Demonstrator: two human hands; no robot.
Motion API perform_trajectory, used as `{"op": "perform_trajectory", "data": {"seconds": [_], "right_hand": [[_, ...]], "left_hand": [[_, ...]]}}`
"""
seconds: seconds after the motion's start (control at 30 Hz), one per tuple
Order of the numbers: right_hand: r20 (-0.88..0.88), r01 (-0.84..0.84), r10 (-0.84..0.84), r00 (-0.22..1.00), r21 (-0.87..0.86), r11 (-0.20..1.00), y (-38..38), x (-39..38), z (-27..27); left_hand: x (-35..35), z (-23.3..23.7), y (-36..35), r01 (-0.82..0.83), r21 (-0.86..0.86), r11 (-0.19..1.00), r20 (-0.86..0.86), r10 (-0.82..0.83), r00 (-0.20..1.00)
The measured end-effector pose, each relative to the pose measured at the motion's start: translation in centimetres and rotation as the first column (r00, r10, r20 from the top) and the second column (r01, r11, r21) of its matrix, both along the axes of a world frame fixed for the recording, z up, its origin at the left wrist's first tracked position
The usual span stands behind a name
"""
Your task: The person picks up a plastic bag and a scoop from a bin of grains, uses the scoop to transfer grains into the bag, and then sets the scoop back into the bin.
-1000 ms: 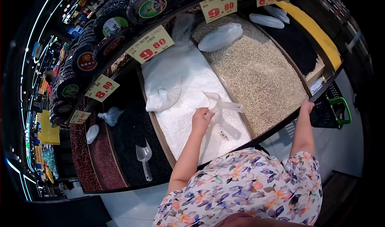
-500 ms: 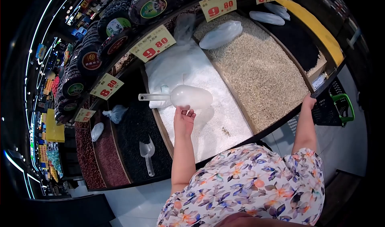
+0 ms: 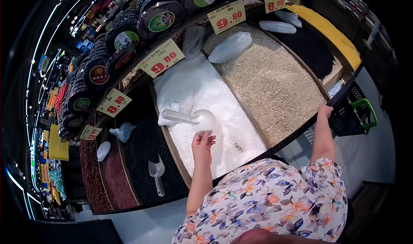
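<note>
My left hand pinches a clear plastic scoop by the side of its bowl. The scoop hangs over a bin of small white grains, its handle pointing left and tilted toward the camera. A little patch of brownish grains lies on the white ones. At the bin stand's front edge, my right hand is wrapped over the rim, its fingertips mostly hidden. Next to it on the right is the bin of beige grain.
A second clear scoop lies on black grain at left. Plastic bags rest on several bins. Price cards and wrapped round packages line the back. A black basket with a green handle stands at right.
The scoop has moved toward me and turned, its handle now nearer the camera. My left hand moved with it, still gripping the bowl's side. My right hand stays on the rim.
</note>
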State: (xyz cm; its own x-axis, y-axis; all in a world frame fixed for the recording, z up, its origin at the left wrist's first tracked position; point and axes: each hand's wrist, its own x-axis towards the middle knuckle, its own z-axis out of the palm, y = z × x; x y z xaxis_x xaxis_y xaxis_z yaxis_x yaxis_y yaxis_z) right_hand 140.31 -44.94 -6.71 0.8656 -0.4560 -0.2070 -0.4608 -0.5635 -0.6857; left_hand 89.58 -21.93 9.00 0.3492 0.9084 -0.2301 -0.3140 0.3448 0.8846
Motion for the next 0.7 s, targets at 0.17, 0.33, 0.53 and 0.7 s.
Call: {"op": "perform_trajectory", "data": {"seconds": [0.17, 0.33, 0.53, 0.7], "right_hand": [[0.013, 0.045, -0.044, 0.999, -0.023, 0.999, 1.0, -2.3, 2.8], [0.106, 0.008, 0.004, 0.994, -0.110, 0.994, 1.4, -3.4, 3.5], [0.505, -0.226, 0.407, 0.761, -0.381, 0.896, 2.1, -6.3, 4.9], [0.693, -0.768, 0.702, 0.164, -0.357, 0.532, 4.5, -12.5, 7.2]], "left_hand": [[0.9, 0.7, -2.6, 0.098, 0.212, 0.972, -0.266, -0.039, 0.963], [1.4, 0.4, -4.2, 0.151, 0.242, 0.959, -0.290, -0.077, 0.954], [2.3, -0.1, -6.3, 0.138, 0.369, 0.919, -0.279, -0.032, 0.960], [4.8, 1.5, -7.8, 0.227, 0.649, 0.726, -0.468, 0.145, 0.872]]}}
